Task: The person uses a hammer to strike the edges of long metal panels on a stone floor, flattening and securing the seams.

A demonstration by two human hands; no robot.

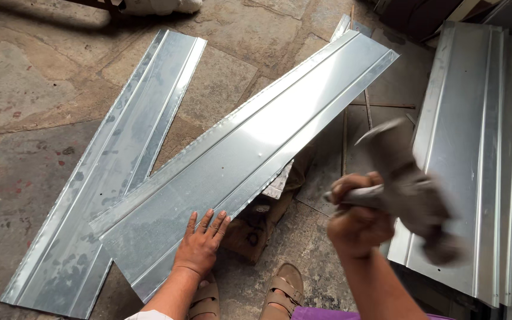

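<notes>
Pinning the galvanised sheet [250, 148] at frame centre, your left hand [200, 246] lies flat and open near its lower edge, steadying it. Your right hand [357, 222], lower right, is clenched around a blurred hammer [407, 189] raised beside that edge.

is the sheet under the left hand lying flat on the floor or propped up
Propped up: the metal sheet rests over a brown block near its lower edge, under the flat left hand.
</notes>
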